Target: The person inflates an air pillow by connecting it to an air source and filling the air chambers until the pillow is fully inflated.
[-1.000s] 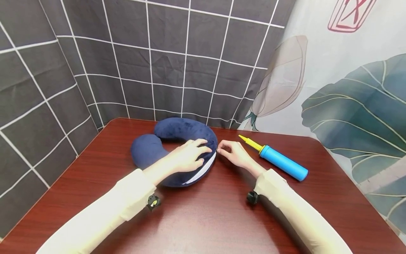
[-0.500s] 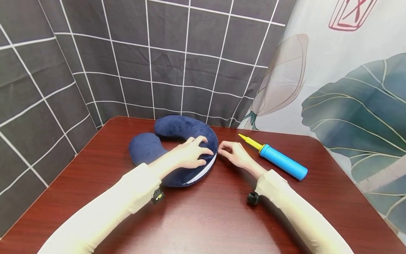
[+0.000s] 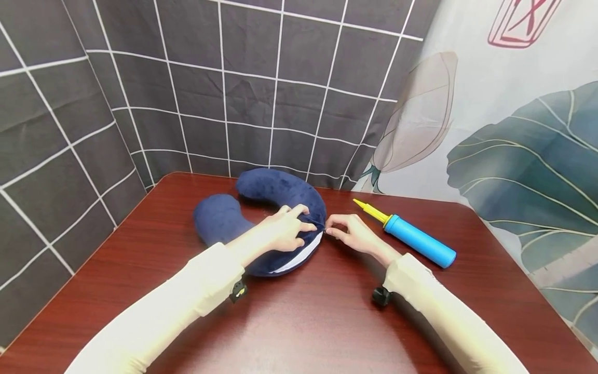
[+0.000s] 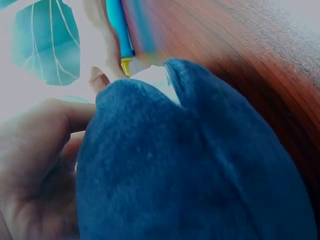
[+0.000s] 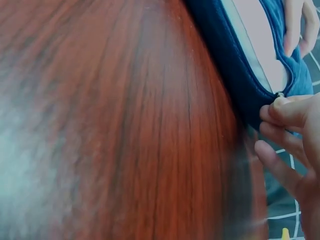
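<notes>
A navy plush U-shaped neck pillow (image 3: 299, 193) lies on the table, its opening facing left. White filling (image 5: 256, 37) shows through the unzipped slit along its near right side. My left hand (image 3: 279, 231) rests on the pillow's upper side with fingers spread, touching the cover near the slit. In the left wrist view the pillow hides part of that hand. My right hand (image 3: 355, 234) is at the pillow's right edge. Its thumb and index finger pinch the small zipper pull (image 5: 280, 95) at the end of the slit; the fingertips partly cover it.
A blue hand pump (image 3: 420, 240) with a yellow nozzle lies to the right of my right hand. The reddish-brown wooden table (image 3: 299, 327) meets a dark tile-patterned cloth (image 3: 247, 98) behind, and a flower-patterned cloth (image 3: 490, 130) at the right.
The right hand has moved slightly toward me and right, along the slit. The slit's far end has come nearer, and the cover wrinkles there. The pillow and left hand have shifted slightly right.
</notes>
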